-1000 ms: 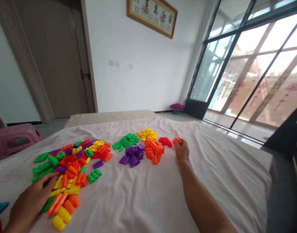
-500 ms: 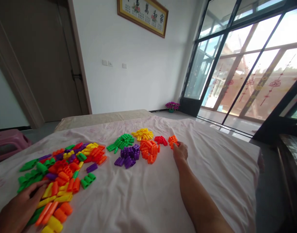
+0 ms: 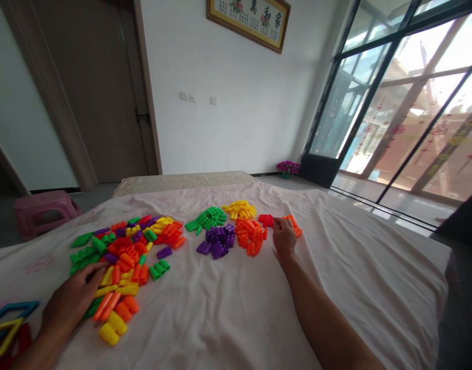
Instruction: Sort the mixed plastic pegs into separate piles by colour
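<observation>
Your right hand has shifted leftward from the small orange cluster to the red pile, both toward the far edge of the cloth-covered surface. That leaves more of the orange cluster in view, and red seems to be the colour you are now dealing with. Your right fingers are drawn narrow; whether they pinch a piece, you cannot tell. Your left hand stays at the mixed heap toward the left edge, thumb and forefinger slightly parted, its grip unclear.
</observation>
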The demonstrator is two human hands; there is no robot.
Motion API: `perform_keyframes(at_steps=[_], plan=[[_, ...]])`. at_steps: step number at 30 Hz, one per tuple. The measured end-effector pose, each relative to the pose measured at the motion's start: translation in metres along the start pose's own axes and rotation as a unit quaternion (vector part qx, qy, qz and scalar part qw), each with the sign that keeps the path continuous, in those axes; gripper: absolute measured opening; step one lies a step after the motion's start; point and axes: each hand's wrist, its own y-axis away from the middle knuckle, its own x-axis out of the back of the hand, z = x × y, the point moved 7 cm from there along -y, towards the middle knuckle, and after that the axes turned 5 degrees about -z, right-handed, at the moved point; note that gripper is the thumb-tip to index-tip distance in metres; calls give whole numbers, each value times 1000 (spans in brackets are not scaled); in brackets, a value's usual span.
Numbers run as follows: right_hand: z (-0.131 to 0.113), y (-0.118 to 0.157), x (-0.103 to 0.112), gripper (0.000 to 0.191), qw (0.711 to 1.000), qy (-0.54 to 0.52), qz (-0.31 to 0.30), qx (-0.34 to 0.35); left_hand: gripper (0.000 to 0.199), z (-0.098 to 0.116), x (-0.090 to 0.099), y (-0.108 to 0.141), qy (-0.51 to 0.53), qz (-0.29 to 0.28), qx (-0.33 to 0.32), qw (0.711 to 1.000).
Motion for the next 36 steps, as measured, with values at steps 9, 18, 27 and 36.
perform_keyframes(at_steps=[9, 18, 27, 36], plan=[[-135, 58, -35, 22, 942, -167, -151, 250, 38, 19, 9, 15, 56, 2, -22, 998], [-261, 167, -79, 25, 803, -158, -413, 400, 38, 19, 9, 18, 57, 17, -25, 998], [-325, 189, -118, 26, 786, -34, -436, 436, 37, 18, 7, 15, 72, 7, -31, 997], [-315, 183, -112, 40, 779, 10, -473, 412, 39, 22, 10, 20, 59, -7, -21, 998]])
